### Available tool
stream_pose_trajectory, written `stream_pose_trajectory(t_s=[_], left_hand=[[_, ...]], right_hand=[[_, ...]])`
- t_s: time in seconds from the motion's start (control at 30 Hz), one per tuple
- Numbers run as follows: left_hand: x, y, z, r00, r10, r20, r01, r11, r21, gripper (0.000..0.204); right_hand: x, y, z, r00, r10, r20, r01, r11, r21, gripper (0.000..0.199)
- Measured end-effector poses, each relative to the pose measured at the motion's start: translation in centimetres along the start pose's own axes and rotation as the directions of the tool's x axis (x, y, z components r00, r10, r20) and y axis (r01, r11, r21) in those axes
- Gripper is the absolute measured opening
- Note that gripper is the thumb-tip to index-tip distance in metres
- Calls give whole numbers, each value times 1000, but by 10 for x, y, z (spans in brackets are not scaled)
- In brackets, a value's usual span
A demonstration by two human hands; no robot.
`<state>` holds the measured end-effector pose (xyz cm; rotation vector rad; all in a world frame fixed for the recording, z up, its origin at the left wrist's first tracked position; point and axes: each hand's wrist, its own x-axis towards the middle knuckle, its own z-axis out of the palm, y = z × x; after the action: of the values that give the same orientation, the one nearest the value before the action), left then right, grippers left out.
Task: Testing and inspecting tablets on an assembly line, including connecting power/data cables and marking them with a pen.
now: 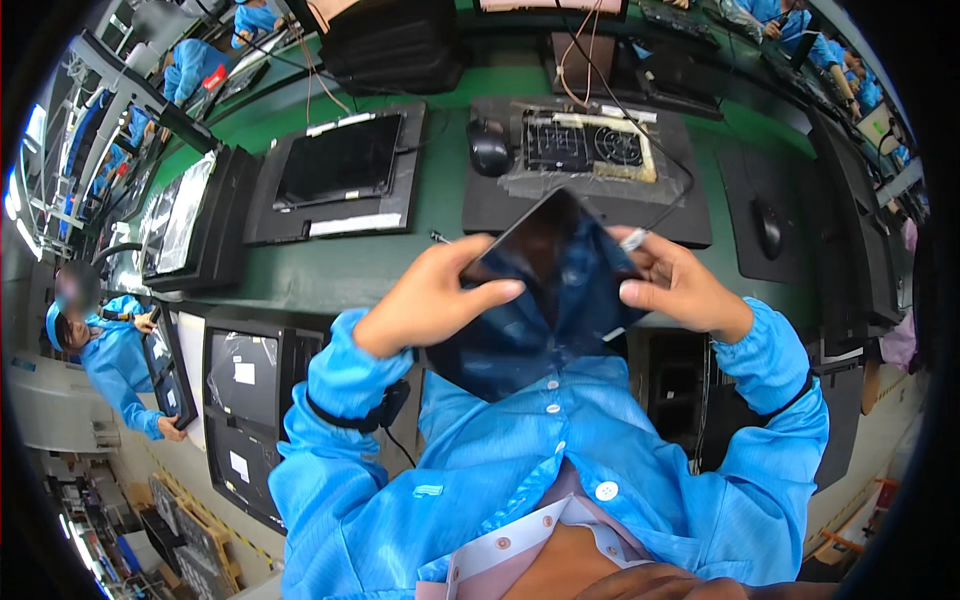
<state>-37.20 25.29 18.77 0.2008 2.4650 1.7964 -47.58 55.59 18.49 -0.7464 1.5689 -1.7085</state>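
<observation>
In front of my chest I hold a glossy dark flat screen panel (520, 335), tilted, with the blue of my coat mirrored in its face. My left hand (435, 295) grips its upper left edge, thumb on the face and the other fingers mostly hidden behind. On the opposite side, my right hand (690, 285) pinches the right corner between thumb and fingers. A small white tab (632, 238) sticks out by the right fingertips. Beyond the panel, a black mouse (490, 148) rests on a dark foam pad (490, 210).
A black tablet-like screen (340, 160) lies on another foam pad on the green bench (290, 270). Black trays (240, 400) stand at the left. A second mouse (768, 228) sits at the right. Thin cables cross the back. A co-worker (120, 365) holds a tray at far left.
</observation>
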Motion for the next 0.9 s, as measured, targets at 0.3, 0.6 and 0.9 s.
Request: stream_pose_trajectory(t_s=[0.3, 0.6, 0.9], left_hand=[[116, -26, 5, 905, 372, -207, -111, 676, 728, 86], [166, -52, 6, 990, 138, -24, -33, 399, 917, 138], [170, -60, 11, 959, 283, -10, -125, 454, 882, 105]], right_hand=[[-2, 36, -120, 732, 108, -673, 128, 948, 291, 26], [60, 50, -132, 794, 194, -576, 84, 904, 419, 23], [31, 10, -141, 904, -134, -407, -305, 464, -832, 69]])
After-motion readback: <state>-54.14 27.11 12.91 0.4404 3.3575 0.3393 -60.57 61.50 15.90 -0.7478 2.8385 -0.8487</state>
